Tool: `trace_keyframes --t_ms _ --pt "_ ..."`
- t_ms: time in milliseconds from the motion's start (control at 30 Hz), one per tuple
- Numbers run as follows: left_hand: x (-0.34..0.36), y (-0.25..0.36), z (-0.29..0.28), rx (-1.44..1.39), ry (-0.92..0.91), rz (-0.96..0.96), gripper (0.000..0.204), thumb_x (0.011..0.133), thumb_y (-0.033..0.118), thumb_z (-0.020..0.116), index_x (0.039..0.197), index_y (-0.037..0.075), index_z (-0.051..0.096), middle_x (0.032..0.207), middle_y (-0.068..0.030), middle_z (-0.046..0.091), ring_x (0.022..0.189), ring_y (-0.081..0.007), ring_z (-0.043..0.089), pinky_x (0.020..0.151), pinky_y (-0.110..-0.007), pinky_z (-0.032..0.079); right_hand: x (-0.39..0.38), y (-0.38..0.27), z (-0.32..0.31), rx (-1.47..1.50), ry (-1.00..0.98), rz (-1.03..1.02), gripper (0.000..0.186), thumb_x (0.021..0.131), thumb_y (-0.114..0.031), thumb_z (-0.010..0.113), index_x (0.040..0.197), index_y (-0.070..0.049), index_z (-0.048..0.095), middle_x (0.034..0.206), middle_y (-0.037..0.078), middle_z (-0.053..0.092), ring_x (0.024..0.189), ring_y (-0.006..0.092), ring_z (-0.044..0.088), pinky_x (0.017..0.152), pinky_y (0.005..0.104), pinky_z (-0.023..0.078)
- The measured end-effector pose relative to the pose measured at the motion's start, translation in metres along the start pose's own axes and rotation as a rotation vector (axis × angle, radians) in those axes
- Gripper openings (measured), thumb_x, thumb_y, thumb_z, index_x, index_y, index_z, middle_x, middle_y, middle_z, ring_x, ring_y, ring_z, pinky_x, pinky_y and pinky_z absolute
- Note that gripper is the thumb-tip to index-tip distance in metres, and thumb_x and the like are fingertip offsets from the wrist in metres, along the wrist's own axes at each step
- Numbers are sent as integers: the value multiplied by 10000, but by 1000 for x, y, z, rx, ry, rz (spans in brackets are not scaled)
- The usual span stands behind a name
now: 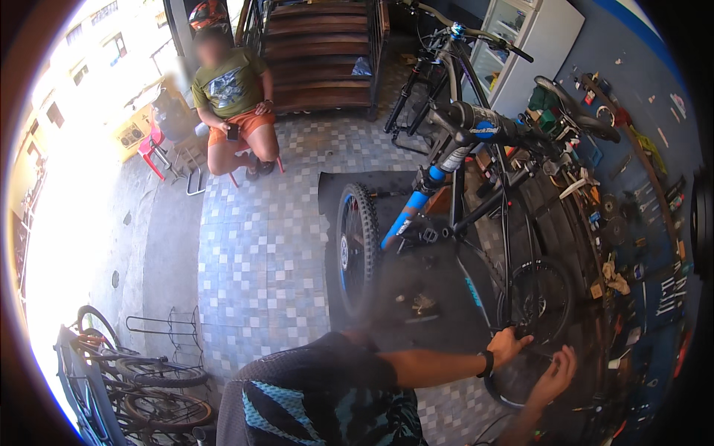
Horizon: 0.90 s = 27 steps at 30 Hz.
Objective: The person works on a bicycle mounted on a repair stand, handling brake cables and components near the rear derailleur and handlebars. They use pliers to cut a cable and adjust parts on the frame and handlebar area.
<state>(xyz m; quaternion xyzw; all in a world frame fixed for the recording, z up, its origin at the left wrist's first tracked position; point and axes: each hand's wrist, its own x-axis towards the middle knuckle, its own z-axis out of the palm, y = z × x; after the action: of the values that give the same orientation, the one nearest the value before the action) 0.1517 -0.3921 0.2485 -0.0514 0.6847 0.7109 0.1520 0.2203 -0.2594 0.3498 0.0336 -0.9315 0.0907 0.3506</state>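
My left hand (508,346), with a black band at its wrist, is closed at the lower end of a black bicycle frame (509,260). The exact part under its fingers is hidden. Just right of and below it, my right hand (555,375) has its fingers curved and apart, with nothing visible in them. The bicycle hangs in a repair stand (411,212) with a blue post, its saddle (576,108) at the upper right. A dark-tyred wheel (547,297) is behind my hands, and a knobby-tyred wheel (357,249) stands left of the stand.
A dark mat (439,279) with small parts lies on the tiled floor. Tools and parts crowd a bench (610,245) along the right wall. A person (232,93) sits at the upper left with a phone. Other bicycles (141,386) stand at the lower left; wooden stairs (316,56) rise behind.
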Motion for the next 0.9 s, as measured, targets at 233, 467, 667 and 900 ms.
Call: trace_keyframes --t_ms 233,467,667,900 --pt "-1 3 -6 -51 -70 -17 626 943 519 730 1078 -92 696 1000 -326 740 1002 -458 740 834 -515 568 -35 -20 87 289 689 434 300 1133 -176 516 1311 29 645 1424 165 636 1316 280 633 1036 377 557" --pt "3 0 -2 10 -34 -24 581 943 492 730 1065 -76 707 966 -301 752 972 -449 747 827 -509 569 -20 61 80 1983 93 602 497 1141 -412 483 1380 16 561 988 44 611 808 160 522 865 311 452" --pt "3 1 -4 -30 -50 -32 589 943 508 737 1074 -66 710 991 -296 752 994 -445 743 837 -512 570 8 38 7 687 -208 759 371 1054 -222 634 1345 6 617 1195 120 667 1170 241 629 975 377 498" --pt "5 2 0 28 -17 -61 625 935 538 747 1091 -66 711 1004 -295 752 1005 -454 739 848 -514 573 -2 21 -2 130 -33 -30 339 783 126 583 1082 11 691 1397 196 574 1317 361 594 1057 438 494"
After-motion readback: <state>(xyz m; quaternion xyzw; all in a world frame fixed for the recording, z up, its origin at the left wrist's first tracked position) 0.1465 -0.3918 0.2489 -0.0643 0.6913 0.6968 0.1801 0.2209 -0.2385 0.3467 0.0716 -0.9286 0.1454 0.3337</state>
